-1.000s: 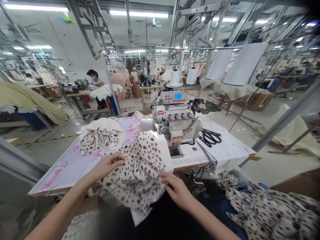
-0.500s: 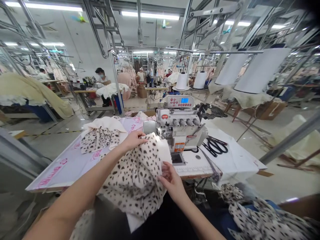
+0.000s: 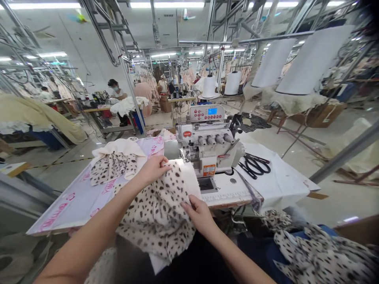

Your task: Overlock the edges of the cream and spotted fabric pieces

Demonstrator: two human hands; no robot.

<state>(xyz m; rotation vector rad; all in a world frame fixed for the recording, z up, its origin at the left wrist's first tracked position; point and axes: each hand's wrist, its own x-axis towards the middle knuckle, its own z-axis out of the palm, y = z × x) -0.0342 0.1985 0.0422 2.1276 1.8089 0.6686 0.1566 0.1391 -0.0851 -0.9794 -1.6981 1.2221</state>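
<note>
A cream fabric piece with dark spots [image 3: 160,209] hangs over the table's front edge, its plain white edge up at the needle area of an overlock sewing machine [image 3: 204,138]. My left hand [image 3: 154,167] presses on the fabric's upper part just left of the presser foot, fingertips closed on the cloth. Lower on the right edge, my right hand [image 3: 198,213] pinches the fabric between thumb and fingers. The fabric hides part of the machine's bed.
More spotted cloth [image 3: 114,165] lies on the left of the table. Black scissors [image 3: 254,165] rest on the right on white sheeting. Spotted pieces [image 3: 319,252] are heaped at lower right. Thread cones [image 3: 232,83] stand behind the machine. A person [image 3: 117,92] sits in the background.
The view has shifted slightly, moving the machine a little left in the picture. My right hand's fingers have closed in on the fabric's edge; my left hand stays on the cloth.
</note>
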